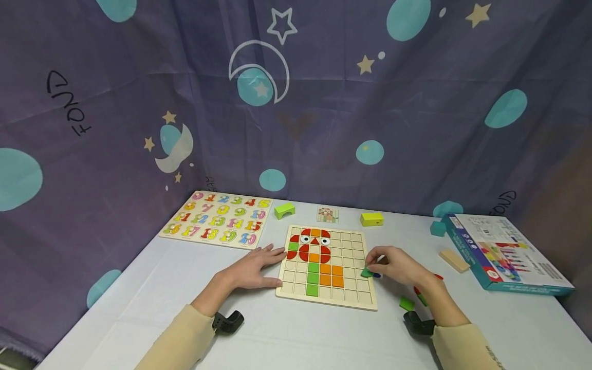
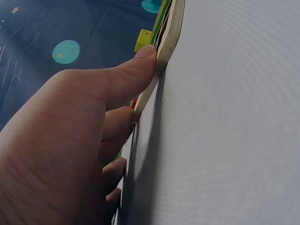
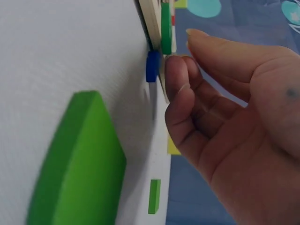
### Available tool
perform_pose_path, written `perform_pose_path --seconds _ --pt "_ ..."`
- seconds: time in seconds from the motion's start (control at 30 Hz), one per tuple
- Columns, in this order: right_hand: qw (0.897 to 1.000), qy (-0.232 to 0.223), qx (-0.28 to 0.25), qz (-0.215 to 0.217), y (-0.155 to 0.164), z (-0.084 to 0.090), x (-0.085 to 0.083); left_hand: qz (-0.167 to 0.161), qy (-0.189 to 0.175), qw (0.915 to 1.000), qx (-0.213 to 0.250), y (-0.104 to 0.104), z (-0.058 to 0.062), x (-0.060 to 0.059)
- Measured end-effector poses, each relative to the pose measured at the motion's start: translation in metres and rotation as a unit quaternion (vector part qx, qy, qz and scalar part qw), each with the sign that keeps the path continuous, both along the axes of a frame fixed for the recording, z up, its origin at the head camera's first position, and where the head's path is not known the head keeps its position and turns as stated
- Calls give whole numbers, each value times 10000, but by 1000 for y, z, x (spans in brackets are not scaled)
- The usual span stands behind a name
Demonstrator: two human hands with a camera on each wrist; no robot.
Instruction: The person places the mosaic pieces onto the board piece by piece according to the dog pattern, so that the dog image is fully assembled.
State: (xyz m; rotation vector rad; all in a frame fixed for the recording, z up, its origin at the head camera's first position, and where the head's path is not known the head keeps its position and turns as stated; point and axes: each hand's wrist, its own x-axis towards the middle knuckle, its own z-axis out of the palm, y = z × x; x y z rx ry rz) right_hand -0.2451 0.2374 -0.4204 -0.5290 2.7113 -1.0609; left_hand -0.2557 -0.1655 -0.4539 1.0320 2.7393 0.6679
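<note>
A wooden grid board lies in the middle of the table, with red, orange and green tiles forming a figure on it. My left hand lies flat on the table, its straight fingers and thumb pressing on the board's left edge. At the board's right edge, my right hand pinches a flat green tile between thumb and forefinger. That green tile is held just above a blue tile lying on the table.
A number puzzle lies back left. A green arch block, pattern card and yellow block lie behind the board. A teal block, wooden plank and box sit right. Loose green tiles lie near my right wrist.
</note>
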Motion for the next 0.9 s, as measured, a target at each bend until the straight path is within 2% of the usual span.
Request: perform_pose_path --seconds 0.3,0.47,0.73,0.9 --pt "9995 -296 101 -50 -3 -5 -1 11 14 10000 11 -1 -1 0" --pt "9996 -208 203 4 -4 -5 -1 -9 43 10000 -7 -1 -1 -1" --pt "9995 85 53 302 -8 -4 0 10 47 10000 -26 -1 -1 0" --pt "9994 148 22 325 -8 0 0 32 55 10000 -44 -1 -2 -1"
